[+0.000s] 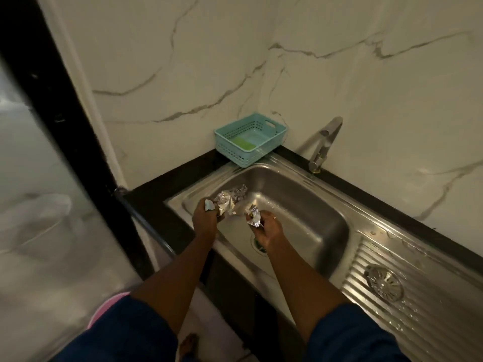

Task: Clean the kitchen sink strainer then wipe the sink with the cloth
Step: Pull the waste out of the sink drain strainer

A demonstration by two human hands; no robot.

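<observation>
The person's left hand [205,218] is curled around a wad of crumpled silver foil [224,202], which sticks out past the fingertips over the near-left part of the stainless-steel sink basin [313,205]. Whether the farthest lump of that foil is held or rests on the basin wall cannot be told. The right hand [269,231] is clenched on a smaller crumpled metallic wrapper [253,215], pinched at the fingertips above the round drain opening [257,244], which the hand partly hides.

The round perforated metal sink strainer [384,283] lies flat on the ribbed steel drainboard [418,322] to the right of the basin, outside the drain and well apart from the fingers of both hands; neither hand touches it.

A teal slotted plastic basket [245,152] sits on the back-left corner of the black stone countertop [162,205], with a flat green item [244,143] inside it. A chrome tap [325,145] stands behind the basin against the white marbled wall [366,87].
</observation>
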